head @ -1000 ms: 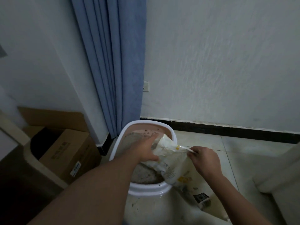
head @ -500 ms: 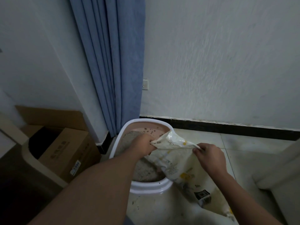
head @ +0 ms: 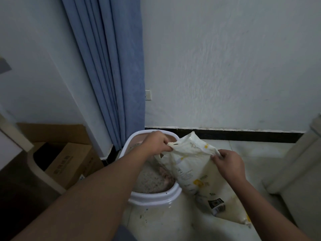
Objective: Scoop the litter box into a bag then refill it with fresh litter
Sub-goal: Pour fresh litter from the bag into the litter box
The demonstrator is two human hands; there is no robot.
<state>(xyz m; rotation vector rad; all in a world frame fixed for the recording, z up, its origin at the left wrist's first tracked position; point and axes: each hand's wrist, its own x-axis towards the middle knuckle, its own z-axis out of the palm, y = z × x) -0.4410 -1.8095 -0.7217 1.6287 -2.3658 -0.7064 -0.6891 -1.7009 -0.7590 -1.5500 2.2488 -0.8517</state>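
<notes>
Litter box (head: 154, 199) sits on the floor by the curtain (head: 111, 70); over its right rim leans the litter bag (head: 194, 173) — left hand (head: 157, 143) and right hand (head: 226, 162) each pinch its mouth, likely to steady a pour.

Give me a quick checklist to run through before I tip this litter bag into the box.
1. Both hands gripping the bag top: ok. Left hand and right hand each pinch a corner of the white printed plastic litter bag.
2. Bag mouth open: cannot tell; the top looks crumpled.
3. Bag mouth over the white-rimmed pink litter box: not ok; only the left corner is above it, the rest hangs to its right.
4. Box emptied of old litter: not ok; grey litter lies inside.
5. Floor clean: not ok; specks on the pale tiled floor.
</notes>
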